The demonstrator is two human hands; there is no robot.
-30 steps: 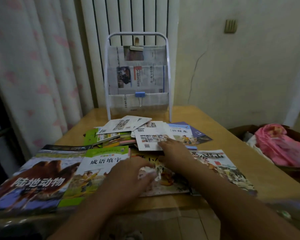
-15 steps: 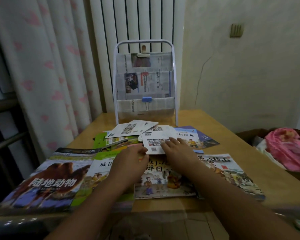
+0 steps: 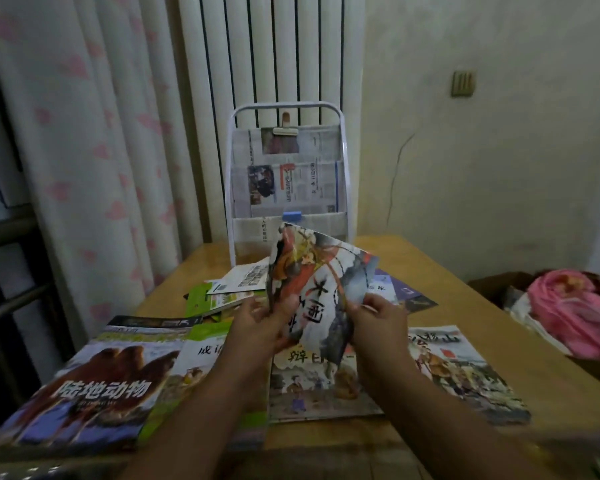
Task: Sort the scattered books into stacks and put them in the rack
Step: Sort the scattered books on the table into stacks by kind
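Both hands hold 1 thin picture book (image 3: 321, 282) tilted up above the bench (image 3: 465, 306), in front of the rack (image 3: 288, 174): the left hand (image 3: 260, 327) grips its lower left edge and the right hand (image 3: 378, 317) pinches the right edge. It looks light and floppy, its glossy cover bowing, so it likely handles best gripped near the spine with 2 hands. The other books (image 3: 94, 386) lie scattered flat on the bench.
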